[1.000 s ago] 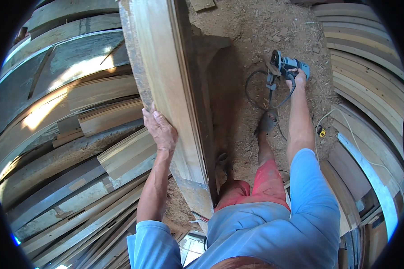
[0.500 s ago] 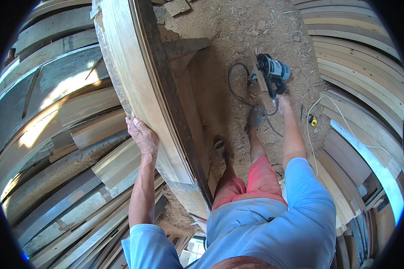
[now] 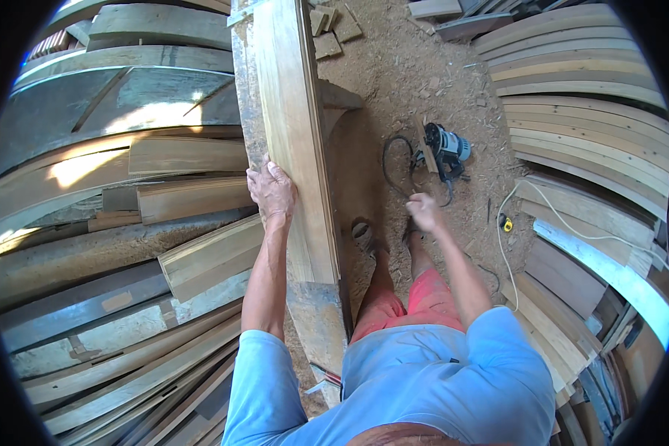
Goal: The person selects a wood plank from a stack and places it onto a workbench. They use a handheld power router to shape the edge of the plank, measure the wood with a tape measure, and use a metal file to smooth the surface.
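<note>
My left hand (image 3: 273, 192) is closed on the left edge of a long light wooden board (image 3: 299, 149), which lies with other thin boards along a narrow work beam (image 3: 312, 301). Over the floor, my right hand (image 3: 426, 213) is slightly blurred, its fingers curled; what they hold, if anything, is hidden. The black power cord (image 3: 386, 157) passes close to it. Just beyond that hand, a corded power tool that looks like a router (image 3: 446, 145), with a silver-blue motor, rests on the ground. A wooden strip (image 3: 428, 149) sits against its side.
Sawdust and shavings cover the floor (image 3: 394, 82). Stacked planks (image 3: 193, 156) fill the left side, and more planks (image 3: 587, 141) line the right. A yellow-and-black tape measure (image 3: 505, 222) lies near a pale cable (image 3: 507, 260). Small wood offcuts (image 3: 346, 26) lie at the far end.
My right hand has left the power tool's handle and moved back and left toward my feet. The tool stays on the floor. My left hand remains at the board's edge; the view has shifted.
</note>
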The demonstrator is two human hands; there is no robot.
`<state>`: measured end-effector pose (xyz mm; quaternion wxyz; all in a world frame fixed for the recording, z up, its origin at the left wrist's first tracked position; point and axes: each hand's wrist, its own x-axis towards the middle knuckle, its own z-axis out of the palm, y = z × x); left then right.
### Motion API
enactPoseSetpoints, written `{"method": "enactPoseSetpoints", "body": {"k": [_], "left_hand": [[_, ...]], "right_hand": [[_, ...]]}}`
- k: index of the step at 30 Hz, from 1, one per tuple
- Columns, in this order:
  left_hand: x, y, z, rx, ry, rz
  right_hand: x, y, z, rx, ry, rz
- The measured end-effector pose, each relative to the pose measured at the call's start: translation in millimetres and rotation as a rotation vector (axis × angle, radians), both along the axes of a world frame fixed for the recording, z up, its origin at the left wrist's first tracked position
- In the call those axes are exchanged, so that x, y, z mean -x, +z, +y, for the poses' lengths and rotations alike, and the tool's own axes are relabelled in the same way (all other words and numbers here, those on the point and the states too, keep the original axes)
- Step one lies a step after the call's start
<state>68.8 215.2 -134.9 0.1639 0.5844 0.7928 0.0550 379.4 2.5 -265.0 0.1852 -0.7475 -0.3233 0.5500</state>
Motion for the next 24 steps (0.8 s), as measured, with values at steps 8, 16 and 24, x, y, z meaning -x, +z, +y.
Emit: {"method": "enactPoseSetpoints", "body": {"k": [8,16,24], "left_hand": [[-7.9,-11.8,-11.1,-0.198,-0.025,0.100],[-0.4,11.9,-77.6,-0.105,-0.239,0.038],[11.8,88.0,-110.6,0.204,-0.131,-0.497]], "right_hand": [[175.7,138.8,13.8,-0.207,0.220,0.124],[190.3,192.6,14.1,-0.058,0.260,-0.041],[237.0,252.7,-7.7,-0.083,0.304,-0.058]]}}
